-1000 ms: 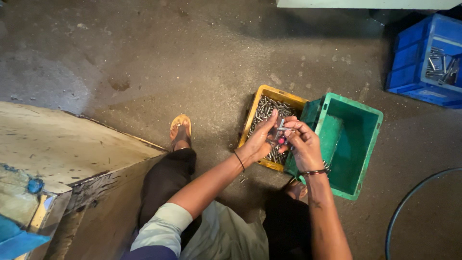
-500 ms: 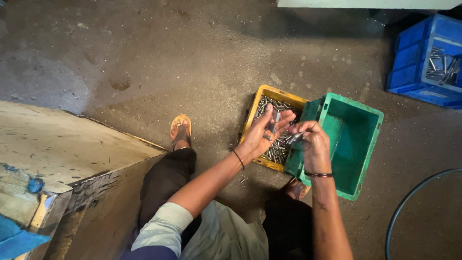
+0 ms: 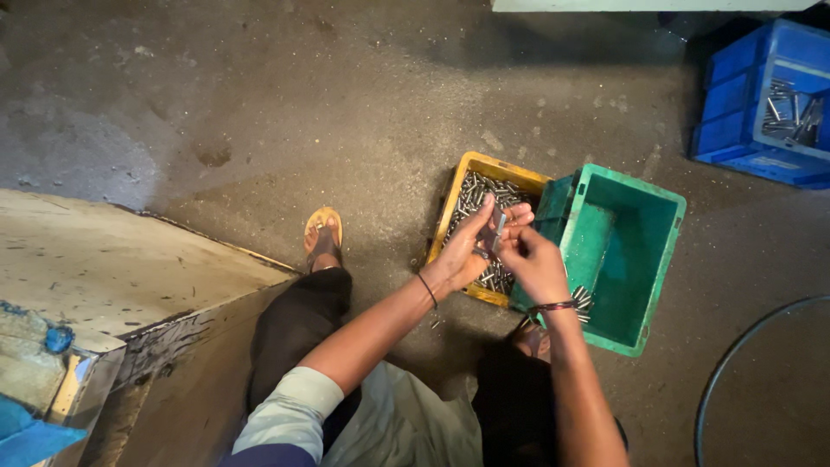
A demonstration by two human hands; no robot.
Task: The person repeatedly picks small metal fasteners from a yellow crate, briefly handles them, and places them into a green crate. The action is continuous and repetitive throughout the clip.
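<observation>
Looking down from our head camera, we hold a small metal piece between both hands, just above the yellow tray. It is a short, grey, shiny part, flat or pin-like; its exact shape is too small for us to tell. Our left hand cups it from below with the fingers curled and the thumb raised against it, pinching it. Our right hand closes on it from the other side, fingertips pressed to the same piece, so the two hands meet around it.

The yellow tray sits on the concrete floor and is filled with many similar silvery pins. Our hands cover its middle, so we cannot see how full that part is. Touching its right side stands a green crate, tilted toward the tray, its inside mostly bare; a few pins lie at its near lower corner, partly behind our right wrist.

At the top right a blue bin with metal parts is cut off by the frame edge. On the left a worn wooden bench runs out of view. Our left foot in a sandal rests on the floor left of the tray; the right foot is mostly hidden under our arm.
</observation>
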